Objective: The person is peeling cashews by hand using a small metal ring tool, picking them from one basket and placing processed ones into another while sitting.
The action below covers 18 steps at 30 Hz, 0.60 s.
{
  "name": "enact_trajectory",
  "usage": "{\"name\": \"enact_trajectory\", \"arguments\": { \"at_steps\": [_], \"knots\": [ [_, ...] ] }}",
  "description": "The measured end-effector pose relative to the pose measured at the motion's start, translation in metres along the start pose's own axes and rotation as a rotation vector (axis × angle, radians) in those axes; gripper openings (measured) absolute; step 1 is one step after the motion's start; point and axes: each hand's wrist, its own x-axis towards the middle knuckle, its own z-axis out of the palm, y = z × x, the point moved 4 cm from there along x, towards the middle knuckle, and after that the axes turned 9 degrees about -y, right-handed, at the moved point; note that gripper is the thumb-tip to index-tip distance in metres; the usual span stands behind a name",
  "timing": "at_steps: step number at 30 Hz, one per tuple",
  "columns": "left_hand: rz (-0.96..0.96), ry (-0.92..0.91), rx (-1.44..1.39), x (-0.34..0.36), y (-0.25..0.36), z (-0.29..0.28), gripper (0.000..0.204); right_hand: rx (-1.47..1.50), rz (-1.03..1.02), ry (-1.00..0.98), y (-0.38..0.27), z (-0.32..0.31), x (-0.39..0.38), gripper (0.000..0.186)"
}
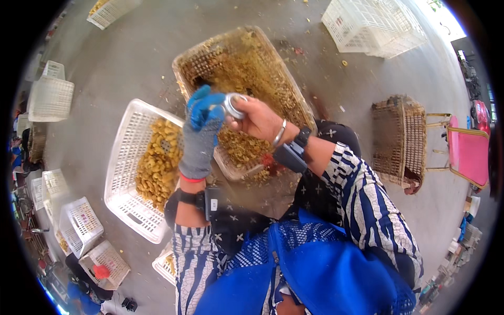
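Note:
My left hand (202, 131) wears a grey and blue glove, its fingers bent closed just beside my right hand. Whatever they hold, if anything, is hidden. My bare right hand (258, 119) grips a small round silver metal tool (233, 105), ring-like at its end, which meets or nearly meets the gloved fingers. Both hands hover over a dirty brown-stained crate (296, 86) holding wet yellow-brown scraps (244, 68). Left of my gloved hand stands a white slotted crate (119, 173) with many yellow, curved chunks (157, 165) heaped along its right side.
A stained crate (399, 142) stands at the right, beside a pink chair (469, 155). White crates (373, 26) sit at the far right; others (81, 226) line the left side. Part of another crate (164, 265) shows by my left arm. Scraps dot the grey floor (336, 79).

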Motion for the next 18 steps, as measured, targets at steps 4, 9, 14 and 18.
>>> {"name": "enact_trajectory", "arguments": {
  "at_steps": [4, 9, 14, 18],
  "knots": [
    [-0.161, 0.077, -0.548, 0.003, -0.010, -0.006, 0.039, -0.375, 0.010, 0.417, -0.027, -0.051, 0.022, 0.031],
    [-0.446, 0.249, -0.860, -0.013, -0.038, -0.023, 0.047, -1.866, 0.609, 0.534, 0.006, -0.206, 0.024, 0.025],
    [-0.691, 0.165, -0.651, -0.024, -0.021, -0.025, 0.045, -2.082, 1.070, 0.346, 0.091, -0.299, 0.037, 0.027],
    [-0.718, 0.013, -0.517, -0.015, -0.022, -0.013, 0.043, -1.617, 0.948, 1.065, 0.107, -0.342, 0.018, 0.031]
  ]
}}
